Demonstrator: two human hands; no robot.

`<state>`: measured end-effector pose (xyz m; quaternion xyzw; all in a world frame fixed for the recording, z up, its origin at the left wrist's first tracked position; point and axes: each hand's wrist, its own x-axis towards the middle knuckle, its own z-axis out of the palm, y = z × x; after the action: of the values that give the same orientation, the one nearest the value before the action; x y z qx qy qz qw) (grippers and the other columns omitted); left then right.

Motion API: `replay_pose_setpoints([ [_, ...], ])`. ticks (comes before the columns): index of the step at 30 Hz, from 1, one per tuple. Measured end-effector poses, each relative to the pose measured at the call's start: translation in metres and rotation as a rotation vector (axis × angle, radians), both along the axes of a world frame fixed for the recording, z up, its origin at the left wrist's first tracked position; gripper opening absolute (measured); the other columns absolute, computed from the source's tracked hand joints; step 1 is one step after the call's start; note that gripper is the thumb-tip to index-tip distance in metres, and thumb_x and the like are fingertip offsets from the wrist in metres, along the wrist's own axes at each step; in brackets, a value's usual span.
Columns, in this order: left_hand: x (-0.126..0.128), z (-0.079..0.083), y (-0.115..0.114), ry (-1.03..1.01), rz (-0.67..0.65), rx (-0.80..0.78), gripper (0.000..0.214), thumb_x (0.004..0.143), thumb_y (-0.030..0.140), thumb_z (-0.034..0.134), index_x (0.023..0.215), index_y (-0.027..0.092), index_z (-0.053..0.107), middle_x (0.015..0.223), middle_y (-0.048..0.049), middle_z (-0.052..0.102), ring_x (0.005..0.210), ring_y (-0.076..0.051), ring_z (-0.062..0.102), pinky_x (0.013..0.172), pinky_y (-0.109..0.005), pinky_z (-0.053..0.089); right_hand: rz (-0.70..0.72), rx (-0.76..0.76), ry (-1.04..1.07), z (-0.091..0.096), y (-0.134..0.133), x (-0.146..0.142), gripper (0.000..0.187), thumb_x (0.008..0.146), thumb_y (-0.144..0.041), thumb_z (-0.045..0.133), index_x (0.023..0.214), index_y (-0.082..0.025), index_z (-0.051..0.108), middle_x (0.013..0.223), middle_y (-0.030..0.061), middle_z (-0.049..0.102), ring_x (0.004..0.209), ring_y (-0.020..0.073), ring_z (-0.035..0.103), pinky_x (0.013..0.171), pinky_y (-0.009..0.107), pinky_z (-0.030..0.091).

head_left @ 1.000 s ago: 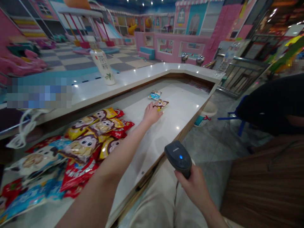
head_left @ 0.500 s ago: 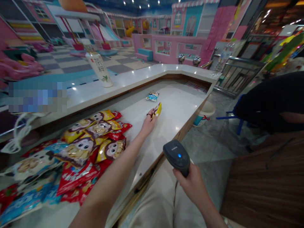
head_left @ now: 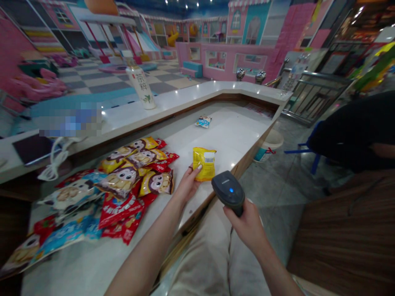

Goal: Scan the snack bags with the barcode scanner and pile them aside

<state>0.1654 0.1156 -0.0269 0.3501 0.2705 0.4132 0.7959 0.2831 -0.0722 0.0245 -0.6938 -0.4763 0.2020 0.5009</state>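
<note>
yellow packet held up to the scanner

here our left hand (head_left: 187, 186) pinches a yellow snack packet (head_left: 204, 163) by its lower edge, barcode side up, above the white counter (head_left: 234, 135). our right hand (head_left: 247, 226) is wrapped around a dark scanner (head_left: 228, 191) just beside it. snack bags (head_left: 129, 181) lie heaped further left.

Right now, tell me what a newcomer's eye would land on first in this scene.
At the centre, the left hand holds a yellow snack packet, barcode side up, right beside the black barcode scanner gripped in the right hand. To the left, a bright pile of monkey-faced snack packets sprawls across the white counter.
</note>
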Motion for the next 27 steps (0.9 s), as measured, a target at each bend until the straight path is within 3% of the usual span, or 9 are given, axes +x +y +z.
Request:
replay_pose_setpoints([
  [7,-0.002,-0.005,0.002,0.007,0.015,0.017,0.039,0.079,0.029,0.078,0.114,0.017,0.067,0.116,-0.0094,0.074,0.107,-0.024,0.070,0.096,-0.038,0.055,-0.026,-0.006,-0.058,-0.002,-0.003,0.005,0.013,0.080,-0.029,0.061,0.079,-0.017,0.066,0.067,0.0020,0.069,0.062,0.0205,0.064,0.058,0.026,0.046],
  [14,0.000,0.000,0.000,-0.034,-0.034,0.015,0.041,0.080,0.030,0.078,0.117,0.018,0.065,0.122,-0.0105,0.072,0.118,-0.026,0.066,0.106,-0.043,0.050,-0.038,-0.030,-0.058,-0.001,-0.007,0.006,0.014,0.080,-0.031,0.061,0.077,-0.018,0.065,0.063,0.0017,0.068,0.060,0.0207,0.064,0.057,0.026,0.046],
  [19,-0.005,0.015,-0.002,0.046,0.036,0.076,0.047,0.080,0.040,0.077,0.120,0.019,0.064,0.122,-0.0107,0.072,0.121,-0.029,0.064,0.107,-0.047,0.049,-0.018,-0.048,-0.056,0.002,-0.011,0.006,0.016,0.081,-0.034,0.062,0.077,-0.019,0.065,0.054,0.0004,0.064,0.058,0.0225,0.065,0.052,0.026,0.045],
  [21,-0.021,0.035,-0.003,0.171,0.102,0.222,0.049,0.084,0.047,0.072,0.124,0.021,0.064,0.124,-0.0095,0.071,0.123,-0.030,0.062,0.107,-0.047,0.048,-0.018,-0.052,-0.061,0.002,-0.012,0.007,0.017,0.082,-0.035,0.062,0.077,-0.019,0.065,0.052,0.0004,0.063,0.058,0.0228,0.065,0.050,0.026,0.045],
  [23,-0.048,0.062,-0.005,0.401,0.220,0.495,0.049,0.088,0.050,0.065,0.130,0.025,0.062,0.130,-0.0075,0.068,0.125,-0.029,0.060,0.111,-0.046,0.045,-0.020,-0.057,-0.066,0.002,-0.014,0.008,0.019,0.082,-0.037,0.062,0.076,-0.019,0.065,0.051,0.0005,0.062,0.056,0.0229,0.064,0.048,0.026,0.045],
  [25,-0.082,0.091,-0.005,0.735,0.396,0.849,0.050,0.090,0.045,0.062,0.137,0.027,0.058,0.138,-0.0060,0.062,0.131,-0.029,0.055,0.116,-0.046,0.038,-0.019,-0.070,-0.067,0.001,-0.015,0.008,0.021,0.082,-0.039,0.061,0.076,-0.019,0.065,0.049,0.0006,0.061,0.055,0.0230,0.064,0.048,0.026,0.044],
  [27,-0.117,0.112,-0.001,1.110,0.582,1.076,0.053,0.091,0.042,0.060,0.143,0.029,0.053,0.144,-0.0069,0.057,0.135,-0.031,0.050,0.118,-0.050,0.035,-0.014,-0.081,-0.069,0.000,-0.016,0.008,0.023,0.082,-0.040,0.061,0.076,-0.018,0.065,0.048,0.0003,0.060,0.053,0.0229,0.063,0.047,0.026,0.044],
])
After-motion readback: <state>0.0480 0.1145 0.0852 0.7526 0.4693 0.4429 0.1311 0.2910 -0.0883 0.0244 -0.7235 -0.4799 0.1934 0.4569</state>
